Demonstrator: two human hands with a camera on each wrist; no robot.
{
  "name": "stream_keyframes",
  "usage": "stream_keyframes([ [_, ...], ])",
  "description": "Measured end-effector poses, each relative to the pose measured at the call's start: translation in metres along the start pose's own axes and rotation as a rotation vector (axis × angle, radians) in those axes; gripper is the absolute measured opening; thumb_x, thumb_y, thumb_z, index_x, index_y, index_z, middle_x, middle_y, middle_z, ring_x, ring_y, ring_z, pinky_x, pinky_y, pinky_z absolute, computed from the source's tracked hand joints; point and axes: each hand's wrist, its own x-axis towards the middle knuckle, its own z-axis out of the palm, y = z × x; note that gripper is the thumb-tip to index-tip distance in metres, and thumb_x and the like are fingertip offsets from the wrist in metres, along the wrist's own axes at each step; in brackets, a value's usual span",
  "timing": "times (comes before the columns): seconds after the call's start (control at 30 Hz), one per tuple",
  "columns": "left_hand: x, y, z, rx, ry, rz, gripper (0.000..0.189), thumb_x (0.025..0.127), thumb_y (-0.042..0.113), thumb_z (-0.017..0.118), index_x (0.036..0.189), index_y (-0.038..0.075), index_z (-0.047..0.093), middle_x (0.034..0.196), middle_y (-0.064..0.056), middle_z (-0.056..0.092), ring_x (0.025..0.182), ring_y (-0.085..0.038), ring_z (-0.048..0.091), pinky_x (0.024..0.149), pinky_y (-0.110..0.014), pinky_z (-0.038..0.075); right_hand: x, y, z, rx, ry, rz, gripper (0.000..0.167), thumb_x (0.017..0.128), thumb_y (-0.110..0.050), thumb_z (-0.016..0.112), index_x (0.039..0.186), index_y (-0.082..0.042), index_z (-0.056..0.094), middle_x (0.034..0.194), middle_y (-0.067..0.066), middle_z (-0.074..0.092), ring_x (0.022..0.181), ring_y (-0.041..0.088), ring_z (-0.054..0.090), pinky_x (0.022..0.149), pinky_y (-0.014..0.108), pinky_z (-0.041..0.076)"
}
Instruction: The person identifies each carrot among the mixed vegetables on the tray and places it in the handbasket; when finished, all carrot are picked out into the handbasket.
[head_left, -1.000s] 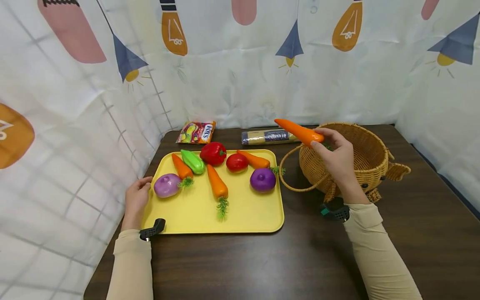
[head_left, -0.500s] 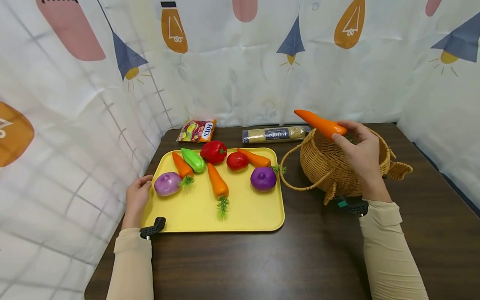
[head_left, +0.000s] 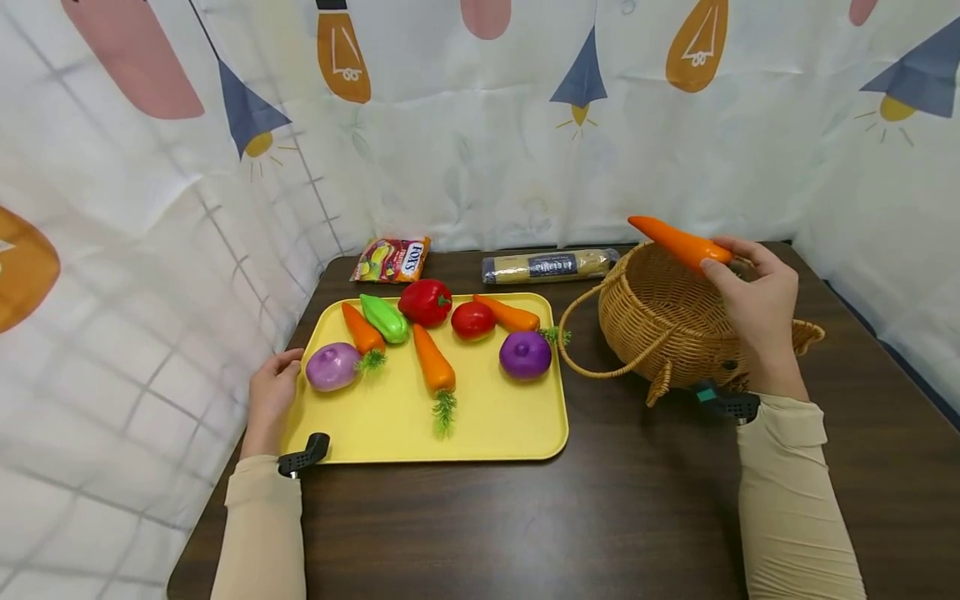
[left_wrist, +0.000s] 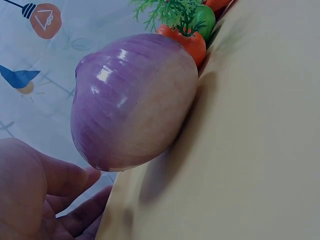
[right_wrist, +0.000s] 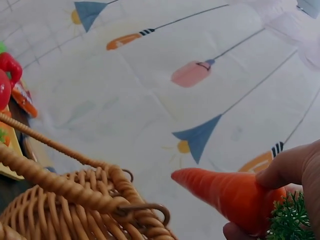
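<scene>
At the right of the head view, I'm watching the right hand (head_left: 761,304) pinching an orange carrot (head_left: 678,244) near its thick end, thumb on one side, fingers on the other. The carrot is pointing its tip to the upper left, and the wrist view is showing its green leafy top (right_wrist: 295,217) at lower right. In the head view, hand and carrot are overlapping the opening of a wicker basket (head_left: 637,325), whose handle (head_left: 573,346) is leaning left.

At the left of the frame, the left hand (head_left: 272,396) is resting at the yellow tray (head_left: 495,425), fingers loosely bent; I'm not able to tell whether they're touching the rim. Just beside them a lilac onion (head_left: 333,367) is lying on the tray. Farther along, three more carrots (head_left: 435,362), a green pepper (head_left: 385,318), a red pepper (head_left: 425,302), a tomato (head_left: 472,321) and a purple onion (head_left: 525,356) are lying there. Behind, upper centre, two packets (head_left: 551,265) are lying on the dark table (head_left: 525,533).
</scene>
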Motion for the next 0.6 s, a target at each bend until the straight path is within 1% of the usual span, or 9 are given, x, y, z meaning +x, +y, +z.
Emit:
stream_keyframes([
  [0.07,0.000,0.000,0.000,-0.004,0.002,0.000,0.044,0.105,0.022,0.036,0.143,0.006,0.049,0.142,-0.016,0.048,0.129,-0.029,0.042,0.102,-0.040,0.037,0.002,0.001,-0.004,0.028,0.006,0.026,0.034,0.089,-0.010,0.070,0.121,-0.002,0.067,0.116,-0.004,0.059,0.100,0.010,0.057,0.071,0.011,0.050],
  [0.1,-0.001,0.000,0.000,-0.003,0.004,0.003,0.044,0.105,0.022,0.037,0.143,0.006,0.049,0.142,-0.016,0.048,0.129,-0.029,0.042,0.102,-0.040,0.037,0.002,0.002,-0.006,0.030,0.007,0.025,0.034,0.089,-0.010,0.070,0.121,-0.002,0.067,0.115,-0.004,0.059,0.100,0.009,0.058,0.071,0.011,0.050],
  [0.23,0.001,-0.002,0.001,-0.009,0.011,0.006,0.043,0.104,0.023,0.037,0.142,0.006,0.050,0.142,-0.015,0.049,0.128,-0.028,0.042,0.101,-0.039,0.037,0.005,0.005,-0.019,0.187,-0.007,0.038,0.035,0.086,-0.006,0.072,0.120,0.002,0.067,0.111,0.000,0.062,0.097,0.011,0.060,0.070,0.012,0.051],
  [0.33,0.002,-0.002,0.001,-0.006,0.011,0.008,0.044,0.104,0.023,0.037,0.142,0.006,0.050,0.142,-0.016,0.049,0.128,-0.028,0.043,0.102,-0.039,0.038,0.006,0.008,-0.029,0.293,-0.002,0.052,0.035,0.084,-0.002,0.073,0.118,0.005,0.066,0.108,0.003,0.063,0.094,0.013,0.061,0.068,0.012,0.051],
  [0.37,0.002,-0.003,0.001,-0.002,0.011,0.011,0.044,0.104,0.023,0.037,0.142,0.006,0.050,0.142,-0.016,0.049,0.128,-0.028,0.043,0.102,-0.040,0.037,0.007,0.009,-0.032,0.307,0.000,0.056,0.035,0.084,-0.001,0.073,0.118,0.005,0.066,0.108,0.003,0.063,0.093,0.013,0.061,0.068,0.013,0.051],
  [0.6,0.001,-0.002,0.000,0.004,0.005,0.011,0.044,0.105,0.024,0.037,0.143,0.006,0.050,0.143,-0.016,0.048,0.129,-0.029,0.042,0.103,-0.041,0.037,0.010,0.011,-0.041,0.292,0.018,0.118,0.038,0.085,-0.004,0.074,0.121,0.005,0.065,0.111,0.002,0.060,0.096,0.012,0.058,0.069,0.012,0.051],
])
